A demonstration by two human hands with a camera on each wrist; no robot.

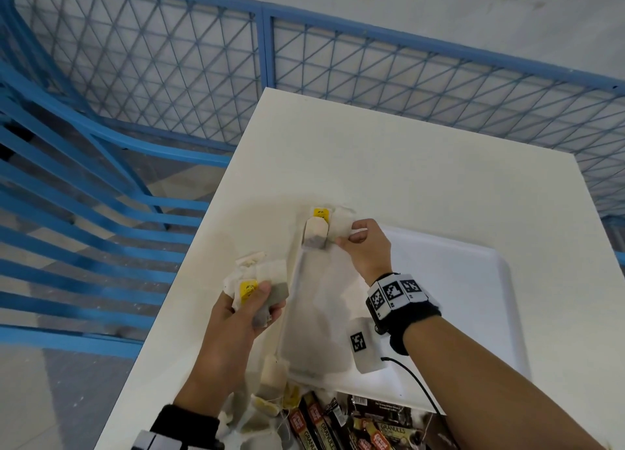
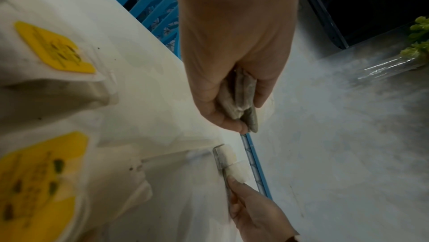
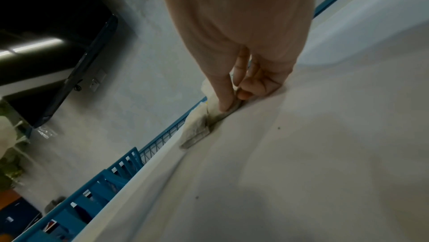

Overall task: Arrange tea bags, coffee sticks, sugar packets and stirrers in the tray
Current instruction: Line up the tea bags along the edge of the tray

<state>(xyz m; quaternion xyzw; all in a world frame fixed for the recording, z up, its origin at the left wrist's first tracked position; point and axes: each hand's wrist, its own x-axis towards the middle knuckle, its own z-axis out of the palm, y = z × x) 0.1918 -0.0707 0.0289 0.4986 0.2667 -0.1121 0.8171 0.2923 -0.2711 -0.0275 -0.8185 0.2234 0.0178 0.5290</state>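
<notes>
On the white table lies a white tray (image 1: 497, 257). At its far left corner my right hand (image 1: 350, 235) pinches a couple of tea bags (image 1: 318, 236) with a yellow tag, set against the rim. The right wrist view shows the same hand (image 3: 233, 101) pressing those tea bags (image 3: 197, 132) down at the edge of the tray (image 3: 325, 135). Left of the tray, my left hand (image 1: 270, 297) grips a bunch of tea bags (image 1: 274, 270). In the left wrist view that hand (image 2: 249, 115) is curled round the grey bags (image 2: 241, 99).
A heap of loose tea bags (image 1: 270, 409) lies at the near table edge, with coffee sticks (image 1: 318, 422) and a dark coffee pack (image 1: 385, 426) beside it. Blue chairs (image 1: 84, 213) stand left of the table, and a blue mesh fence (image 1: 372, 77) runs behind it.
</notes>
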